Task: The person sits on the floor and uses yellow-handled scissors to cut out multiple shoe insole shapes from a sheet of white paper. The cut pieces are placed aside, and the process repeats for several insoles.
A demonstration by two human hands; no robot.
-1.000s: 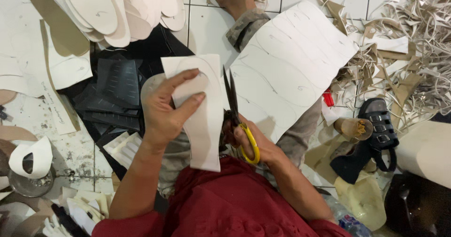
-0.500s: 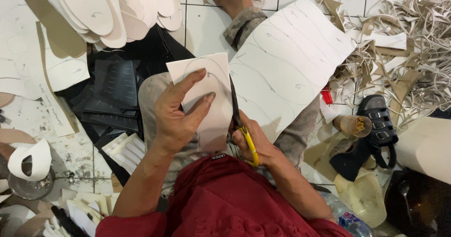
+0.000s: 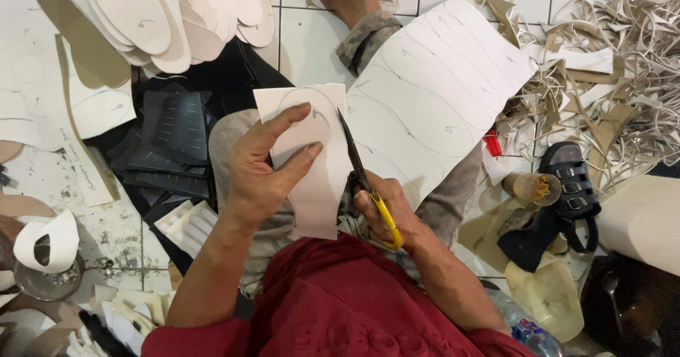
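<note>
Far left: white curved offcut (image 3: pixel 44 238) on the tiled floor; stack of pale cut soles (image 3: pixel 163 17) above it
Left hand (image 3: pixel 265 169): closed in a pinch on the white sheet piece (image 3: pixel 312 166), thumb on top, fingers spread across its face; piece held upright over the lap, a sole outline drawn on it
Scissors (image 3: pixel 365 180): yellow-handled, dark blades parted along the piece's right edge
Right hand (image 3: pixel 386 215): fingers curled through the handles, gripping
Right of centre: large marked sheet (image 3: pixel 439 102) across the knee
Far right: black sandal (image 3: pixel 567 187); heap of trimmings (image 3: pixel 623 59)
</note>
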